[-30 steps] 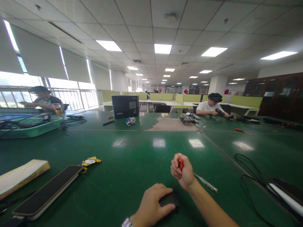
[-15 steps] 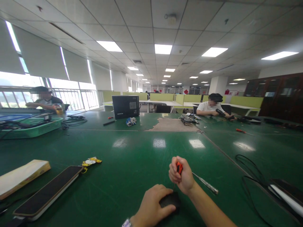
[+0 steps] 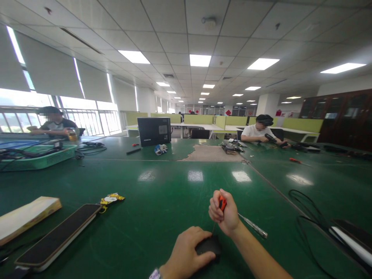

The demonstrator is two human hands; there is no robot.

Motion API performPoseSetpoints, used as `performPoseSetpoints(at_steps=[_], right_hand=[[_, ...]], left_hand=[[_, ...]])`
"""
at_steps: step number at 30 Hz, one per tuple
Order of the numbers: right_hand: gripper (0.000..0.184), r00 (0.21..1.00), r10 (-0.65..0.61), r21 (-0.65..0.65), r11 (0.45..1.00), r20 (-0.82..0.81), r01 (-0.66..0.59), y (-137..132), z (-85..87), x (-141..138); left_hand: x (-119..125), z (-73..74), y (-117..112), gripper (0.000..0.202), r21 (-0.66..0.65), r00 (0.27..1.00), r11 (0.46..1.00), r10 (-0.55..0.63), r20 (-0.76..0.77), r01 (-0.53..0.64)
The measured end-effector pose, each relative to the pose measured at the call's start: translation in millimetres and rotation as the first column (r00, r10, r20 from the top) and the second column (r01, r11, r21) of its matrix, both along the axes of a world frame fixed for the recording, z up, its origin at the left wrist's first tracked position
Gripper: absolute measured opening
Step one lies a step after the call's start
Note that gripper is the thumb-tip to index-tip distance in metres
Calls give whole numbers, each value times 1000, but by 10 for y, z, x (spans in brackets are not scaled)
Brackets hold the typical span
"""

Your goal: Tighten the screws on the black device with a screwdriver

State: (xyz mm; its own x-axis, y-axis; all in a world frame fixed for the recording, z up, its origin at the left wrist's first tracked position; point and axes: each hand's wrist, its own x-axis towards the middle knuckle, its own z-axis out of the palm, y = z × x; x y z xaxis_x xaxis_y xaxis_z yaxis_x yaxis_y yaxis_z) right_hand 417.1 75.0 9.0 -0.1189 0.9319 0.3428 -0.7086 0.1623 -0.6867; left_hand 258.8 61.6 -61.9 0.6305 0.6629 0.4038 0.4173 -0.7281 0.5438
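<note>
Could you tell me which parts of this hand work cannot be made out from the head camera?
- Small black object: the left hand covers much of it, so its kind is unclear.
- Screwdriver: the right hand hides most of the handle; its thin shaft is barely visible and the tip cannot be made out.
- Left wrist: cut off by the bottom edge.

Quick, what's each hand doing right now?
Left hand: lies open, palm down, on a small black object.
Right hand: closed around an orange-handled screwdriver, tip pointing down at that object.
</note>
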Motion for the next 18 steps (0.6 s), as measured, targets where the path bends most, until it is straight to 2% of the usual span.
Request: performPoseSetpoints(at_steps=[9,18], right_hand=[[40,1000,-3,10,1000,13,3,-6,1,6],[30,994,86,67,994,65,-90,-14,-5,19]], left_hand=[[7,24,1,39,-22,1000,1000,14,-6,-14],[8,16,-2,39,-28,1000,1000,13,-3,-13]])
